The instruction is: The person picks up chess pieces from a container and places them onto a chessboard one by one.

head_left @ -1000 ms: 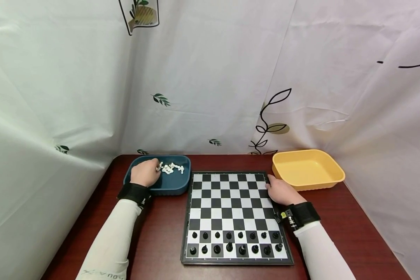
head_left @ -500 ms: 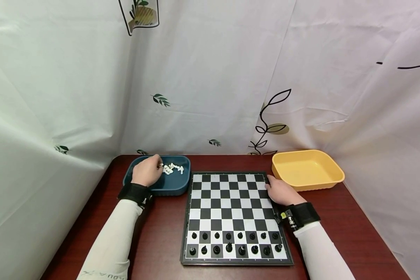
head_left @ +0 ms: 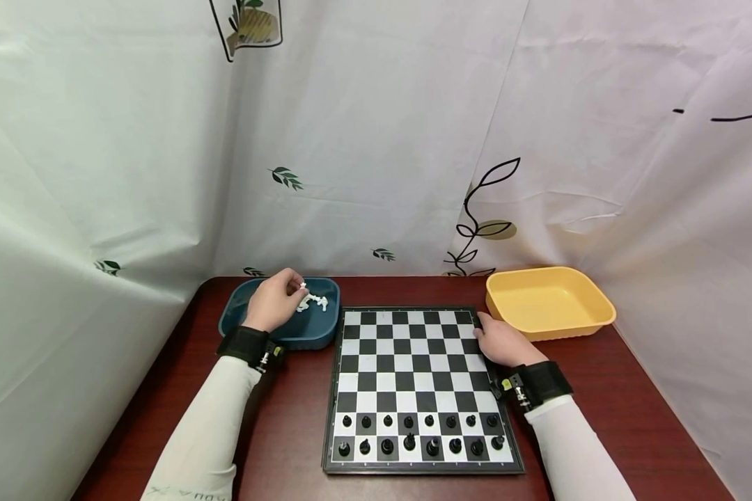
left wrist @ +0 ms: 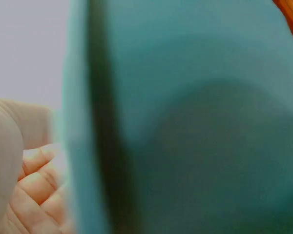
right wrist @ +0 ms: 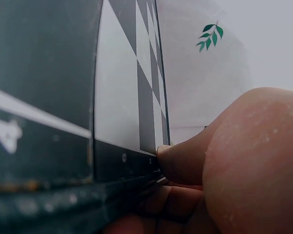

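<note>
My left hand (head_left: pixel 294 291) hovers over the dark blue tray (head_left: pixel 238 321) at the back left and pinches a small white chess piece (head_left: pixel 302 285) at its fingertips. More white pieces (head_left: pixel 317 301) lie in the tray. In the left wrist view the tray (left wrist: pixel 195 122) is a teal blur beside my curled fingers (left wrist: pixel 34 187). My right hand (head_left: pixel 485 328) holds the right edge of the chessboard (head_left: pixel 413 376). In the right wrist view my thumb (right wrist: pixel 185 163) presses on the board's rim (right wrist: pixel 122 158). Black pieces (head_left: pixel 418 433) fill the two near rows.
An empty yellow tray (head_left: pixel 595 323) stands at the back right, close to the board's corner. The dark red table (head_left: pixel 288 424) is walled by a white curtain with leaf prints (head_left: pixel 376 139) on three sides.
My left hand has lifted out of the pile of white pieces and shifted slightly right with one piece pinched. The right hand has stayed on the board's edge.
</note>
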A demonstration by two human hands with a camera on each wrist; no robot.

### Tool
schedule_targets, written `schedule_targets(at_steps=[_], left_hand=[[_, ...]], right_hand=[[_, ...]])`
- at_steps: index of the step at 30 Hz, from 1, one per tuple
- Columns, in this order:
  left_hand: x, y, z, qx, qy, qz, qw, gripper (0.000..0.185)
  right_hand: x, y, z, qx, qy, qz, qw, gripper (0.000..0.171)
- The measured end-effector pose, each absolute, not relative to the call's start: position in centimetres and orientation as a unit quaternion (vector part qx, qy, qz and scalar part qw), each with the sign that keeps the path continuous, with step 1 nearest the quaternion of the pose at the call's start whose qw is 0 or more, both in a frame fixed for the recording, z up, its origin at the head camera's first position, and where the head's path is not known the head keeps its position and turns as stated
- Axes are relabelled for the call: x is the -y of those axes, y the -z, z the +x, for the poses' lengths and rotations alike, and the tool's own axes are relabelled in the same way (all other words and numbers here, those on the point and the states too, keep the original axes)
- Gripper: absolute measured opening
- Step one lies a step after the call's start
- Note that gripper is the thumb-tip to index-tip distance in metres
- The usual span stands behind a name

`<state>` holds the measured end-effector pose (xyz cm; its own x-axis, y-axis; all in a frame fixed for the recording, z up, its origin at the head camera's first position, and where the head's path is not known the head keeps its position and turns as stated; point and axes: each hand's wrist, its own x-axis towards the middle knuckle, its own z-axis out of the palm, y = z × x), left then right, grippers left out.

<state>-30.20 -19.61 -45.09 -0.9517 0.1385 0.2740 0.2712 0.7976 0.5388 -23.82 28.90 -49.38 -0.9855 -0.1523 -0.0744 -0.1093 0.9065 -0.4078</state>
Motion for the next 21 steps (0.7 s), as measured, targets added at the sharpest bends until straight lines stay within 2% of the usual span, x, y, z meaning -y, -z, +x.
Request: schedule_targets(at_steps=[21], left_hand=[[15.4,44.4,-29.6,0.903,0.371,-0.184,0.111,0.014]], right_hand=[[-29.8,50.7,-24.6,-0.972,0.215,-0.084,0.041,0.059]])
